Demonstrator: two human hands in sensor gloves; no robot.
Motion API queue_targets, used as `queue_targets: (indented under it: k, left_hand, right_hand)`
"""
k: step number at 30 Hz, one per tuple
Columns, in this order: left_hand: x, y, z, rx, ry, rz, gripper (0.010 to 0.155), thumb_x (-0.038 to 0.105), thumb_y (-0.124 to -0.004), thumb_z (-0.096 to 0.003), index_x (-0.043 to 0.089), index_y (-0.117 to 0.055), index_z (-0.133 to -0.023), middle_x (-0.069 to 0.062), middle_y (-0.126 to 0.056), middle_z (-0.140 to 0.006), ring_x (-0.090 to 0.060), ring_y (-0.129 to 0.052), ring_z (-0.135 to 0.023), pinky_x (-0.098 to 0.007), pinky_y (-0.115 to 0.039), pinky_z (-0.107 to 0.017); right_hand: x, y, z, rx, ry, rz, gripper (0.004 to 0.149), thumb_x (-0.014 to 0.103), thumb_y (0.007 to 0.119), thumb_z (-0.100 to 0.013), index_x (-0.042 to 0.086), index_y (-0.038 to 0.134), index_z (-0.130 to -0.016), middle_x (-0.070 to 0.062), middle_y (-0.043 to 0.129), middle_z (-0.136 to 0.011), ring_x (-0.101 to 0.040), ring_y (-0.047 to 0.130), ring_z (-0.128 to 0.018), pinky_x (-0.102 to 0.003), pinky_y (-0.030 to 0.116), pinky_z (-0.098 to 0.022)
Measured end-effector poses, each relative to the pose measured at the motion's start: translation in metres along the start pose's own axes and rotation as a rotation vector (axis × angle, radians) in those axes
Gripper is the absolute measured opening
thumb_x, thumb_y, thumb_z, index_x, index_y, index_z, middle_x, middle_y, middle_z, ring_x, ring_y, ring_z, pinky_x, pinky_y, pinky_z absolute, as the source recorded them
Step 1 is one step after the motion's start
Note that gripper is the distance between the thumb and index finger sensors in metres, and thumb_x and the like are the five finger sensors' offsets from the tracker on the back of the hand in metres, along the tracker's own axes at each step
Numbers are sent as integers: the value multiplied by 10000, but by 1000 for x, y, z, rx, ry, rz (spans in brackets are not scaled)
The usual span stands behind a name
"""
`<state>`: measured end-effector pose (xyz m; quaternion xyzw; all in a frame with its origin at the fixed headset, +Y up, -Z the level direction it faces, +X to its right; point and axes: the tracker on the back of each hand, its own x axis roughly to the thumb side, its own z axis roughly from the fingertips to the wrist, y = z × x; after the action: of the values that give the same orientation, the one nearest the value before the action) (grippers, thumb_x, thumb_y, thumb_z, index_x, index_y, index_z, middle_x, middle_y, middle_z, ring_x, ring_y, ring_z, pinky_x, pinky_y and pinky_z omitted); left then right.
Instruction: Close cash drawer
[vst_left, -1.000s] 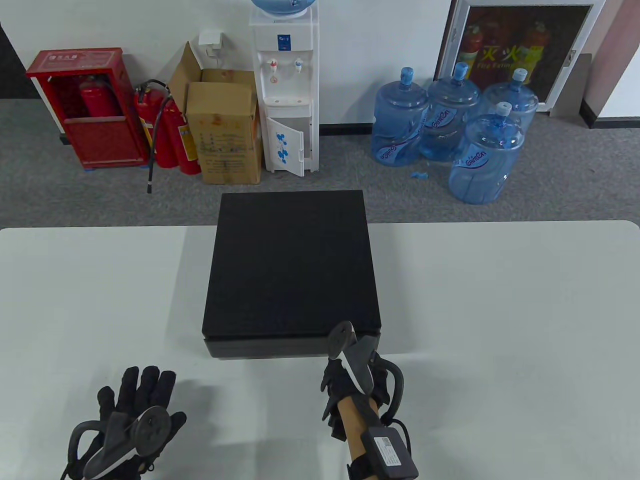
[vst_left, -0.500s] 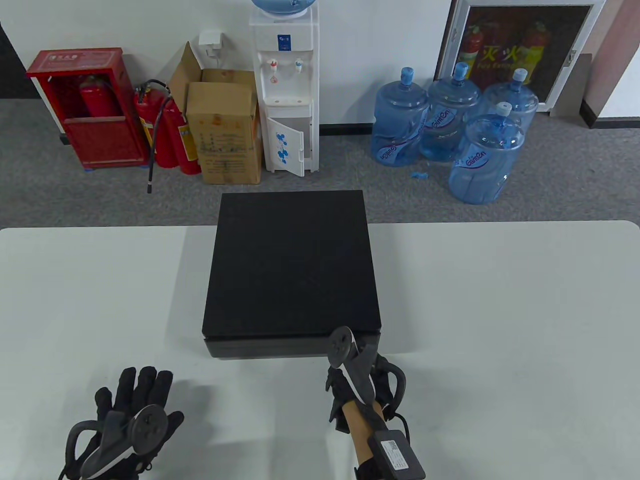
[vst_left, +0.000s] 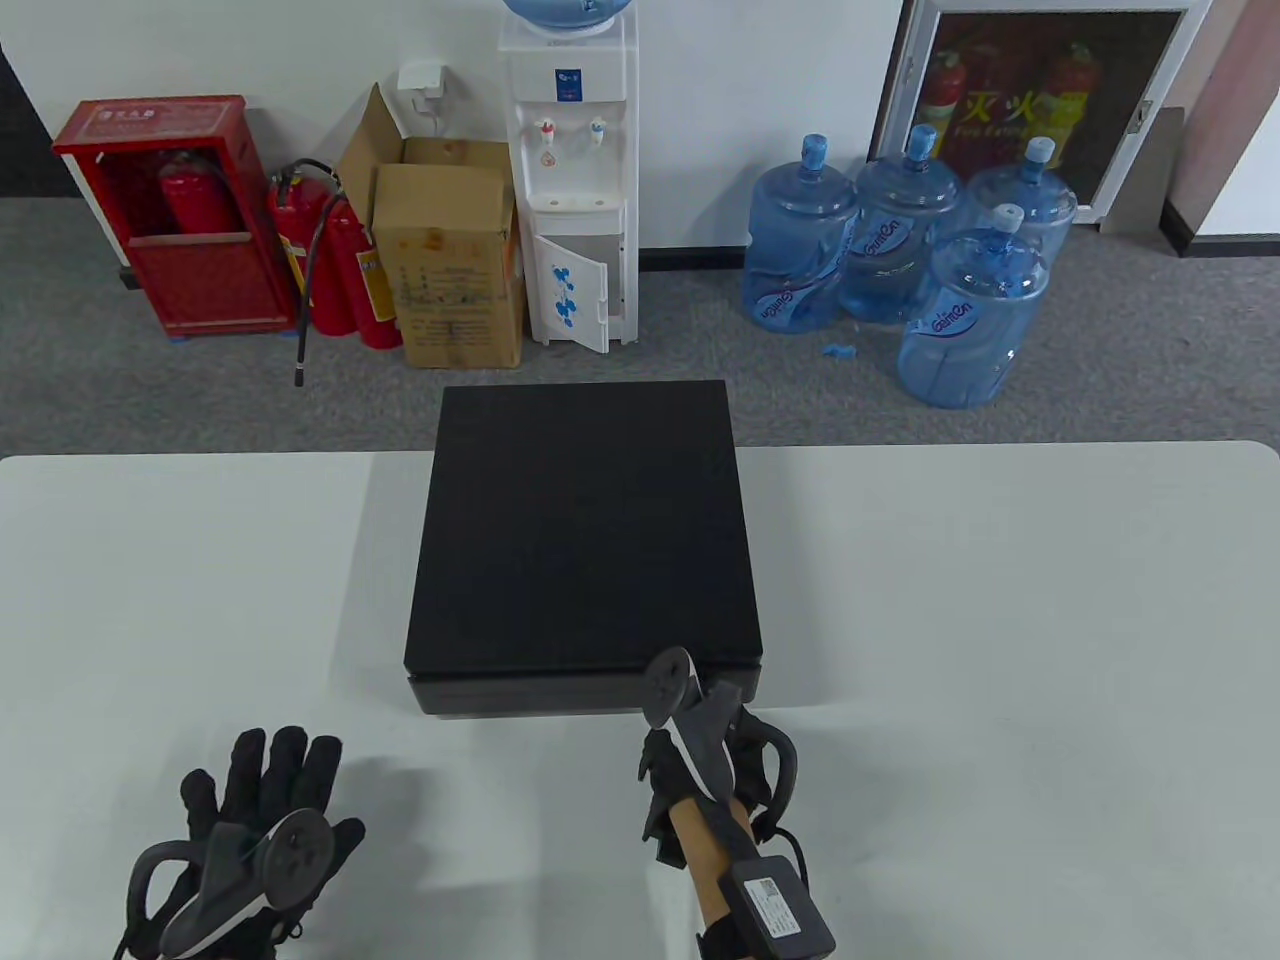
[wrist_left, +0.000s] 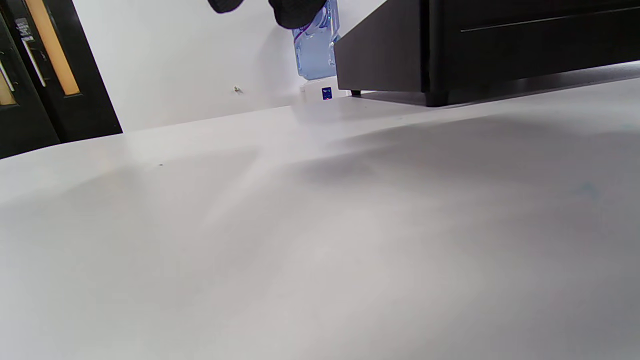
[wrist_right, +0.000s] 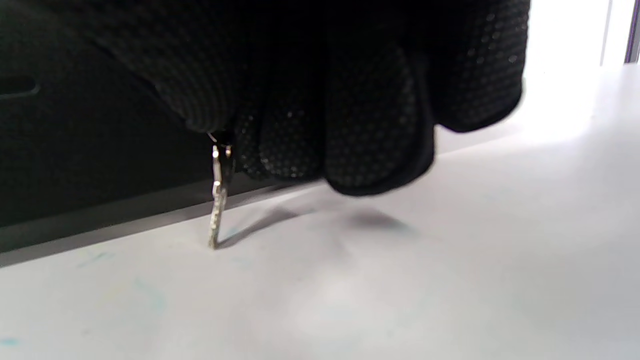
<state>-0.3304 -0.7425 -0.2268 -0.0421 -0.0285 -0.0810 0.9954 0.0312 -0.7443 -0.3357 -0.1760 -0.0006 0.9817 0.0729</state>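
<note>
Table view. We see the black cash drawer (vst_left: 585, 540) standing at the middle of the white surface (vst_left: 1000, 620), its long front face (vst_left: 540, 694) turned toward the person and running left to right. The right hand (vst_left: 712, 768) is close in front of that face, near its right end, fingers curled; whether it touches the face we cannot tell here. The left hand (vst_left: 262, 812) rests flat on the surface, fingers spread and holding nothing, well to the left of the drawer and nearer the person. The right hand is thus clearly the nearer one, and the drawer lies directly beyond it.

Left wrist view. We see the drawer's left front corner (wrist_left: 430, 55) with a thin seam along the front (wrist_left: 525, 22), suggesting the tray is nearly or fully in. Two fingertips (wrist_left: 295, 10) hang clear of everything.

Right wrist view. The right hand's grip is narrow: the curled fingers (wrist_right: 350, 125) pinch a small metal key (wrist_right: 216, 200) that hangs down, its tip at the surface, just in front of the drawer's face (wrist_right: 75, 150). We judge that any remaining move is a push, or a turn of the key, straight toward that face.
</note>
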Motion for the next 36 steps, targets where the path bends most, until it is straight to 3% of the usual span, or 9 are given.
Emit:
queue_targets:
  k: [36]
  left_hand:
    - [0,-2,-2,-15,3,-1,816,701,-439,-498,323,-221,-1188,-105,-327,-1305,-449,-278,-1202,-748,-317,-757]
  right_hand:
    - [14,-12,-23,208,102,64,439,453,817,-402,155,1003,-667,-48,1046,-591,-179,1066,-397,-447,881,-475]
